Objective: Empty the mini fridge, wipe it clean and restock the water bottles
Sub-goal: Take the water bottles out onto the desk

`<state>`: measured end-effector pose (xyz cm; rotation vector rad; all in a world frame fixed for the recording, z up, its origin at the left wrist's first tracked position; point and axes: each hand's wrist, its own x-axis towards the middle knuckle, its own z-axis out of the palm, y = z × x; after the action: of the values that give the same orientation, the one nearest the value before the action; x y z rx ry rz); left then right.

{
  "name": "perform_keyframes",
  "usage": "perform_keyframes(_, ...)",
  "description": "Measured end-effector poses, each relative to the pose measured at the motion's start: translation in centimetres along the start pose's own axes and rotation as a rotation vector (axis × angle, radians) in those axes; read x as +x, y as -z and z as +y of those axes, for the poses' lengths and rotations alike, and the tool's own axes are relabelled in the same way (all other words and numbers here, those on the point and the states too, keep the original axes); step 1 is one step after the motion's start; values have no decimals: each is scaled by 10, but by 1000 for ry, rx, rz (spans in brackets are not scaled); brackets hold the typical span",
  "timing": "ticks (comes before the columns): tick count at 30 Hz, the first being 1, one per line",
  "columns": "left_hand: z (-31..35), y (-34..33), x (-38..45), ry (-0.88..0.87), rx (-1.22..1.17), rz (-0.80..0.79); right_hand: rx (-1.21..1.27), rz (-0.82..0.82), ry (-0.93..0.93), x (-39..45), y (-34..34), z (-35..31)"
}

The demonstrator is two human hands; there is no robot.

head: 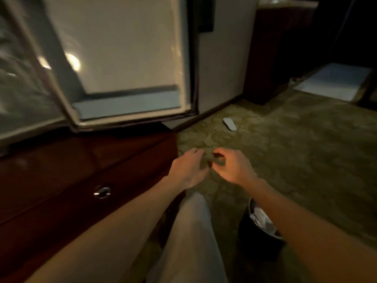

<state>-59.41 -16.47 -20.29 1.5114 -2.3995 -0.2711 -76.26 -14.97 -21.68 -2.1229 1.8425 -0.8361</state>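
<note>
Head view: both arms reach out over the carpet. The left hand and the right hand are close together, low over the floor. Both have loosely bent fingers and hold nothing I can see, so each grip is open. The fridge sits up at the left, on top of a dark wood cabinet with a round metal pull. Its door hangs wide open, and the inside of the door is white and bare. I see no bottles. A small white thing lies on the carpet near the wall. A black bin with white scraps stands by the right arm. A pale trouser leg is between the arms.
</note>
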Motion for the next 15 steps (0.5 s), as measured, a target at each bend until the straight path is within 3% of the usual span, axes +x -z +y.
perform_keyframes(6,-40,122,-56,38,31,198,93,128,268,29,17,-125)
perform_keyframes(15,-143,243,-155,230,266,378,150,71,432,63,4,-286)
